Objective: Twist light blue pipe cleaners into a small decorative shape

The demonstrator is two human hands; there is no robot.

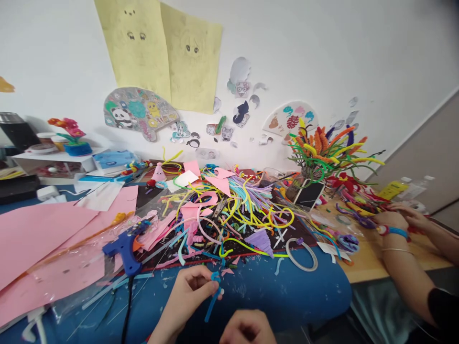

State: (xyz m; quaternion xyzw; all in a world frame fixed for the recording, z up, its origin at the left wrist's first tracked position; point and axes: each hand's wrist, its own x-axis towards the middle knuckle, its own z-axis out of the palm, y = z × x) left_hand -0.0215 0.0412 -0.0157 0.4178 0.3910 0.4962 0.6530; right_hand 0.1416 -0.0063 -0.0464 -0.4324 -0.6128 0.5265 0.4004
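Note:
My left hand (pixel 188 292) is low at the table's front edge, its fingers pinched on a bent blue pipe cleaner (pixel 214 292) that hangs down from the fingertips. My right hand (pixel 247 328) sits just below and to the right as a closed fist at the bottom edge of the view; what it holds is hidden. A big heap of coloured pipe cleaners (pixel 233 205) lies on the table beyond both hands.
A blue glue gun (pixel 125 246) rests left of my hands beside pink paper sheets (pixel 46 239). A tape ring (pixel 301 254) lies to the right. A vase of pipe-cleaner flowers (pixel 322 153) stands at the back right. Another person's hands (pixel 394 220) work at the right.

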